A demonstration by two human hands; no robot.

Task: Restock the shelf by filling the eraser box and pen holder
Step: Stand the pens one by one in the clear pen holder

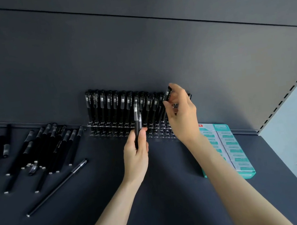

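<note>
A clear acrylic pen holder [108,129] stands against the shelf's back wall, its rear row filled with several upright black pens [117,105]. My left hand [136,151] grips two black pens [137,121] upright in front of the holder. My right hand [181,114] pinches the cap end of another black pen [167,93] at the right end of the rear row. The teal and white eraser box [229,149] lies flat to the right, filled with wrapped erasers and partly hidden by my right forearm.
A loose pile of black pens [42,149] lies on the dark shelf [102,202] at the left, with one single pen [59,186] set apart in front. A slotted upright [287,93] bounds the shelf's right side.
</note>
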